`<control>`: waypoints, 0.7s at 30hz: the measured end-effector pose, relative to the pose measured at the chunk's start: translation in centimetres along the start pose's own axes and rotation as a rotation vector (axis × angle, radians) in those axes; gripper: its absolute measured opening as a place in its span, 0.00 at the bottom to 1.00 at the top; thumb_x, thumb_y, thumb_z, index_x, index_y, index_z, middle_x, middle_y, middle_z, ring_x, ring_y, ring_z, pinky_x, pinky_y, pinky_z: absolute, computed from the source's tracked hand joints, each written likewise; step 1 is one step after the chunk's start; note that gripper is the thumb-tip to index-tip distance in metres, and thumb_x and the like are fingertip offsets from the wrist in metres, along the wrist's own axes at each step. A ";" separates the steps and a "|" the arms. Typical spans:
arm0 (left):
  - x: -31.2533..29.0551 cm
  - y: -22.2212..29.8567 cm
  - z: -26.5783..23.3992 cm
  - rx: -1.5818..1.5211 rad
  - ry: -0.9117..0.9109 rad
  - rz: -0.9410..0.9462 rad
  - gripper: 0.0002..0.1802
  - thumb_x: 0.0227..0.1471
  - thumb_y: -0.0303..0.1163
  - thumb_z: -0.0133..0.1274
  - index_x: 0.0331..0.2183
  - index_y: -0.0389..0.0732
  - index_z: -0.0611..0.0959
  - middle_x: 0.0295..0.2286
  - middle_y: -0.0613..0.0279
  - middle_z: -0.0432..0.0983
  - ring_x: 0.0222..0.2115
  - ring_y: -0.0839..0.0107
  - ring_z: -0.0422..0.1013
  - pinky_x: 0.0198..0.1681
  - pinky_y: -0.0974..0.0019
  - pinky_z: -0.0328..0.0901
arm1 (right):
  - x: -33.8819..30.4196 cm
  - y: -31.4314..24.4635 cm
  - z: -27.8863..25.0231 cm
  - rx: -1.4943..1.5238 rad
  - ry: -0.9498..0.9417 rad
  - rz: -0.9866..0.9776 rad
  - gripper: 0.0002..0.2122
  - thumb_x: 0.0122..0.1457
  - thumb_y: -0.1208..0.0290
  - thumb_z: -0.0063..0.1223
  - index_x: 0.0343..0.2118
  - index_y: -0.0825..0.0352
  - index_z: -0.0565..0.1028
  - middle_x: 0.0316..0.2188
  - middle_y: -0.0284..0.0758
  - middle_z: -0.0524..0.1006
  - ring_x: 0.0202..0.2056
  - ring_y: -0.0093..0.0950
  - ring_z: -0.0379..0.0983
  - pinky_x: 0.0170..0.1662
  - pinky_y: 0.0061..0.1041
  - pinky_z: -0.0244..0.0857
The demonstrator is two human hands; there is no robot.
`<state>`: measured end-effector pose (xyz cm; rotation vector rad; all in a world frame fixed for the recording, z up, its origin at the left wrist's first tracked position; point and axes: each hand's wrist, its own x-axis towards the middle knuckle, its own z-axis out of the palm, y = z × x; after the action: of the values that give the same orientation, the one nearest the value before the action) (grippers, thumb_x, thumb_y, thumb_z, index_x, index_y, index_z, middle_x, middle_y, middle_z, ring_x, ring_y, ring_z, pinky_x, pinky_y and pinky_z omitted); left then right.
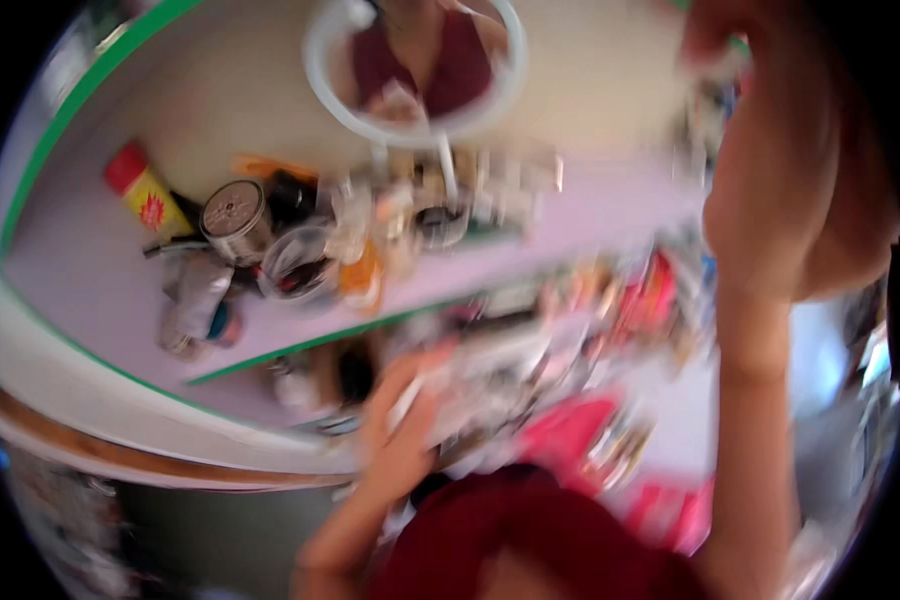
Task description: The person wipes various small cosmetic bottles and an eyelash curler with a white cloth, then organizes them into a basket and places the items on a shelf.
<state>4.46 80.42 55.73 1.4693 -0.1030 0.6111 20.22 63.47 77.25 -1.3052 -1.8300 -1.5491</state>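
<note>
Low in the middle, my left hand (395, 430) has its fingers closed around a small whitish object (405, 402), too blurred to name. It is near the crowded lower part of the dressing surface. My right hand (785, 190) is raised large and close at the upper right, smeared by motion. Its fingers run toward the top edge, and whether they hold anything is hidden. Ahead stands a round white-framed mirror (315, 75), reflecting a dark red top and a hand with something pale.
A pale lilac shelf (80, 260) with green edging carries a yellow container with a red cap (150, 190), a round tin (236, 215), a clear tub (300, 262) and an orange bottle (361, 275). Lower right, pink items (570, 430) lie among blurred clutter.
</note>
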 end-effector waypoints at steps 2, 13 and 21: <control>-4.5 -0.2 1.9 -0.558 0.053 -0.361 0.26 0.61 0.44 0.35 0.53 0.35 0.66 0.45 0.53 0.68 0.45 0.62 0.66 0.52 0.60 0.59 | -5.8 -9.2 -2.1 0.394 -0.183 0.147 0.15 0.43 0.78 0.58 0.38 0.68 0.74 0.35 0.41 0.76 0.36 0.37 0.73 0.42 0.34 0.67; -3.1 -4.6 15.9 -0.956 -0.361 -0.694 0.32 0.62 0.52 0.25 0.60 0.43 0.53 0.57 0.56 0.55 0.59 0.64 0.50 0.62 0.57 0.44 | -21.5 -18.3 -6.8 0.482 -0.266 1.040 0.19 0.46 0.79 0.57 0.45 0.63 0.74 0.42 0.40 0.73 0.41 0.40 0.70 0.46 0.33 0.64; -7.0 -11.2 18.3 -0.685 -0.333 -1.058 0.27 0.61 0.45 0.34 0.56 0.40 0.59 0.50 0.55 0.64 0.51 0.60 0.62 0.55 0.55 0.57 | -27.2 -21.8 -11.2 0.674 -0.345 1.493 0.24 0.51 0.69 0.59 0.52 0.66 0.67 0.39 0.41 0.74 0.38 0.31 0.72 0.39 0.29 0.67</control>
<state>8.96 61.04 45.03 0.7604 0.1906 -0.5036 12.09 43.82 47.41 -1.8315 -0.7750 0.0744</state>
